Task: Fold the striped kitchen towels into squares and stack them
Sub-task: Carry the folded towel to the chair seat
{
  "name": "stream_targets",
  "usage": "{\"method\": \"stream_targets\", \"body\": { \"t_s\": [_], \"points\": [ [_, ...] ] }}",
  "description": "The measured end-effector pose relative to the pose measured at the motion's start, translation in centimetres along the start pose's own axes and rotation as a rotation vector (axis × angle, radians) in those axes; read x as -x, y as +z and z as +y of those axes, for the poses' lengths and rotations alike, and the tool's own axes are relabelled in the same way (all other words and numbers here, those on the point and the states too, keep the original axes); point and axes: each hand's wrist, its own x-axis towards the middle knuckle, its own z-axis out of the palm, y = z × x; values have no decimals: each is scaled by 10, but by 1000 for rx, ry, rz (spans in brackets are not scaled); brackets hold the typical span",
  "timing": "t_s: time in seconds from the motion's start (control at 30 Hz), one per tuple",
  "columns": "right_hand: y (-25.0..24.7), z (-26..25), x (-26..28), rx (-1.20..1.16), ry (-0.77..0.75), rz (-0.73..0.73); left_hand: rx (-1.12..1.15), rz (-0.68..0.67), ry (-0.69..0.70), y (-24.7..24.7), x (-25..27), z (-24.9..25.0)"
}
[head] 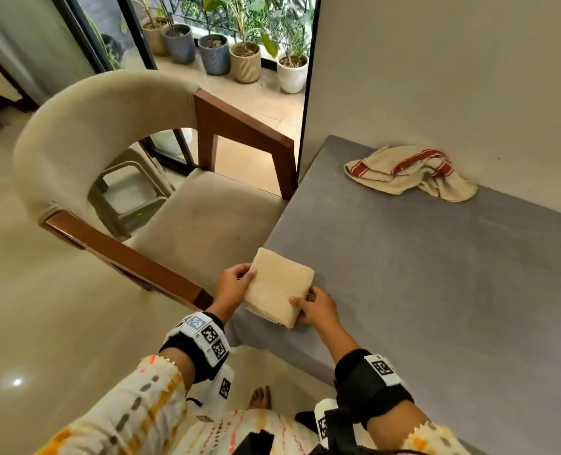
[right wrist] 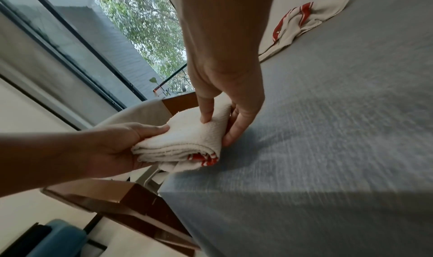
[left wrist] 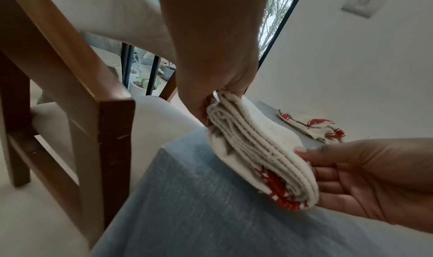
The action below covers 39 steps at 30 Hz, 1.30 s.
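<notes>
At the table point(head: 436, 274) corner, left hand point(head: 231, 285) and right hand point(head: 318, 308) both pinch the folded towel point(head: 277, 285).

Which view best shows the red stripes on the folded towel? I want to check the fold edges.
The left wrist view: the folded towel faces it edge-on, layers stacked, red stripes at the lower corner. The right wrist view shows a smaller red patch beneath the fold. The head view shows only its plain cream top, held by left hand and right hand.
</notes>
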Motion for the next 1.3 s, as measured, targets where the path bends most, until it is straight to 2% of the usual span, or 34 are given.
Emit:
{"method": "stream_targets", "body": {
  "t_s": [0.23, 0.47, 0.7, 0.87, 0.97, 1.3],
  "points": [
    [16, 1, 1, 38, 10, 57, -148, -89, -41, -7, -13, -17],
    [14, 4, 0, 30, 31, 63, -166, -85, -56, -5, -18, -20],
    [-11, 8, -5, 82, -12, 160, -299, 16, 93, -3, -29, 0],
    [-45, 0, -12, 35, -87, 227, -484, 139, 231, 14, -38, 33],
    [-74, -11, -18, 45, -143, 282, -514, 193, 281, 30, -43, 58],
    [-197, -60, -62, 227, -290, 428, -596, 121, 359, 112, -70, 114]
  ]
}}
